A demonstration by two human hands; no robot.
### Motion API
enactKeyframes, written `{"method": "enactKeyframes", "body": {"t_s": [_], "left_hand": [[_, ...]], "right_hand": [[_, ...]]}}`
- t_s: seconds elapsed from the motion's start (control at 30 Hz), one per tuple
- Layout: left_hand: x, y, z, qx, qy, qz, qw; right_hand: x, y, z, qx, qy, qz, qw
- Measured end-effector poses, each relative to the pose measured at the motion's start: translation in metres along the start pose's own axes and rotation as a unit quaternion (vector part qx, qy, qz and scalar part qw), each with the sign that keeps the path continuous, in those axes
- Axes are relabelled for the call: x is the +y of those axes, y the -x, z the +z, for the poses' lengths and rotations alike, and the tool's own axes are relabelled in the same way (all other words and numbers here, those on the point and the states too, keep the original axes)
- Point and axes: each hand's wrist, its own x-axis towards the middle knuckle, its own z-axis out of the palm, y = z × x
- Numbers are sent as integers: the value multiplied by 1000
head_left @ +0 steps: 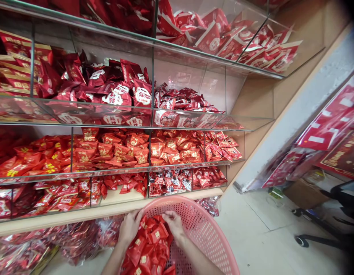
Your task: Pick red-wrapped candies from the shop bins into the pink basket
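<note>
The left hand [130, 228] and the right hand [174, 226] are at the far part of a large round pink plastic basket [215, 236] with perforated walls, one on each side of a heap of small glossy red packets [150, 246] with pale gold printing. The fingers of both hands are partly curled, the right thumb and forefinger close together; whether either hand has a firm hold of a packet or of any wrapping around the heap cannot be told. The red packets lie between the hands and forearms, inside the basket, which has bare wall showing to the right of the right hand. Just beyond the hands runs a pale wooden shelf edge [114, 209], and above it rise clear-fronted compartments filled with orange-red packets [119, 151] and, higher up, dark red packets [116, 95] with white labels. To the left of the left hand, clear plastic bags of shiny red items [76, 240] lie below the shelf edge. Right of the basket is the pale tiled floor [263, 236], with a black wheeled chair base [320, 233] farther right.
</note>
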Motion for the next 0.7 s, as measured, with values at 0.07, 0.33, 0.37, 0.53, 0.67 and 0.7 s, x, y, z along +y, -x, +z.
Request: {"method": "enactKeyframes", "body": {"t_s": [0.07, 0.33, 0.37, 0.53, 0.67, 0.7], "left_hand": [[-2, 0, 0, -1, 2, 2, 1000], [-7, -4, 2, -6, 5, 4, 1000], [-7, -4, 2, -4, 4, 4, 1000], [-5, -2, 3, 1, 0, 5, 1000], [-7, -2, 4, 0, 8, 10, 1000], [-8, -3, 5, -1, 10, 11, 1000]], "right_hand": [[0, -2, 2, 0, -55, 21, 998], [-1, -9, -18, -36, -157, 124, 979], [-1, -10, -23, -43, -156, 126, 979], [-2, -12, -40, -82, -104, 103, 986], [-4, -8, -40, -129, -74, 84, 985], [-5, -7, -39, -137, -68, 76, 985]]}}
